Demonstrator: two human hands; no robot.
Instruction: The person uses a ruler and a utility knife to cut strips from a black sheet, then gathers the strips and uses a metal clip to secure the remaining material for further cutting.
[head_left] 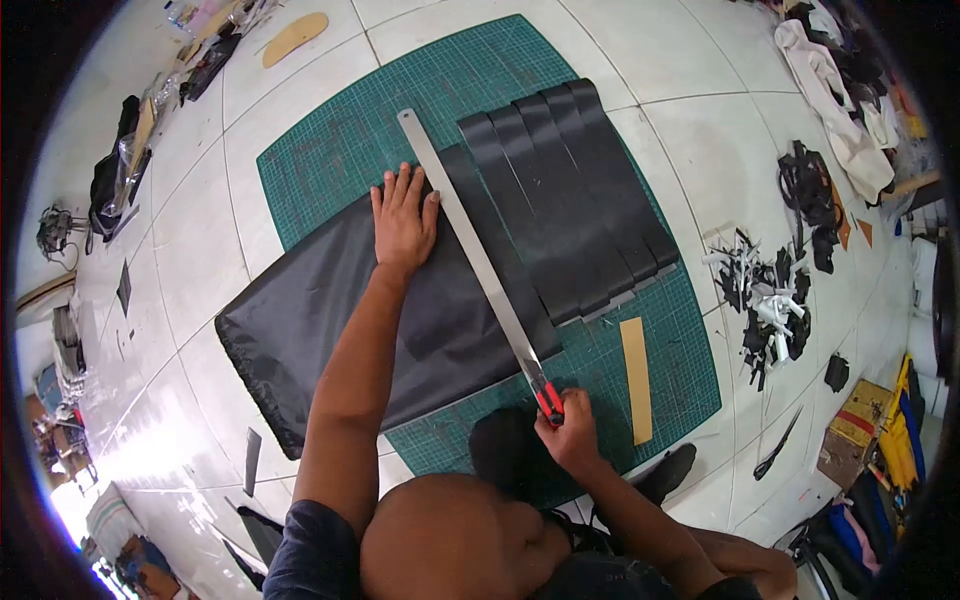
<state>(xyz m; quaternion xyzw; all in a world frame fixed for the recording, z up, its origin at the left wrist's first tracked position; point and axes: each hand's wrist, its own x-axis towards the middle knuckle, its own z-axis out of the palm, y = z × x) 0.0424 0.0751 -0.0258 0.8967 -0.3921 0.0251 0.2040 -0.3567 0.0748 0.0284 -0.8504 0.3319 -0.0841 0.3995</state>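
Note:
My left hand (402, 222) lies flat with fingers spread on a sheet of black material (330, 290), its thumb at the edge of a long steel ruler (465, 230). The ruler runs aslant across the sheet. My right hand (570, 432) is closed round a red box cutter (550, 402), whose tip is at the ruler's lower end, by the near edge of the sheet. Right of the ruler, several black strips (570, 200) lie overlapping one another. A green cutting mat (340, 130) is under all of this.
A tan strip (636, 380) lies on the mat's right side. Beyond it on the tiled floor are a heap of black and white scraps (765, 300) and scissors (778, 445). A tan oval piece (295, 40) lies at the upper left. A cardboard box (855, 430) stands far right.

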